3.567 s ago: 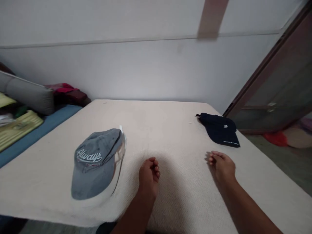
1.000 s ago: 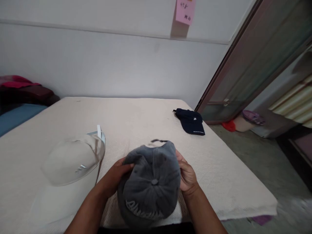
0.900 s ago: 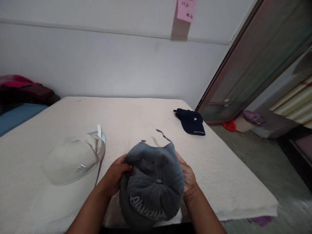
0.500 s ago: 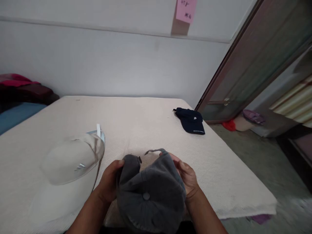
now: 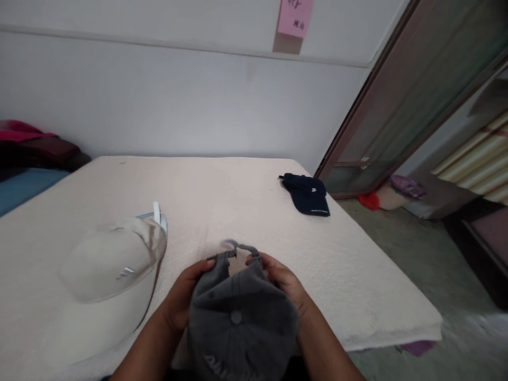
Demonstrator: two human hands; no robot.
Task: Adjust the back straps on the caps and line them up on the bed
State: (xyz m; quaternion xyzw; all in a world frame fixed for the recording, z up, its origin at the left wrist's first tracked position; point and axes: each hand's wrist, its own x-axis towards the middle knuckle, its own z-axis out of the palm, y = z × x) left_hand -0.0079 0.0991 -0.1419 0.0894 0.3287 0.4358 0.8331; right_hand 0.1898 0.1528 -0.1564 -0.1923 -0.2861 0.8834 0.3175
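Note:
Between my two hands is a dark grey baseball cap (image 5: 254, 323), its crown and top button facing up and its back opening pointing away from me. My left hand (image 5: 186, 291) grips the cap's left edge, thumb on top near the strap end. On the other side my right hand (image 5: 283, 280) is closed round the right edge by the back strap (image 5: 248, 248). The two strap ends meet or overlap above the opening; whether they are fastened I cannot tell. Light lettering shows low on the crown. The brim is out of sight.
A cream-white cap (image 5: 111, 264) lies at the left on the pale textured bed cover (image 5: 190, 185). Farther right lies a navy cap (image 5: 307, 194) near the cover's edge. A pink note (image 5: 296, 18) hangs on the wall. Dark red and blue items (image 5: 39, 151) sit far left.
My hands have drawn closer together, narrowing the grey cap's back opening. The strap ends, apart before, now come together. The view has shifted slightly.

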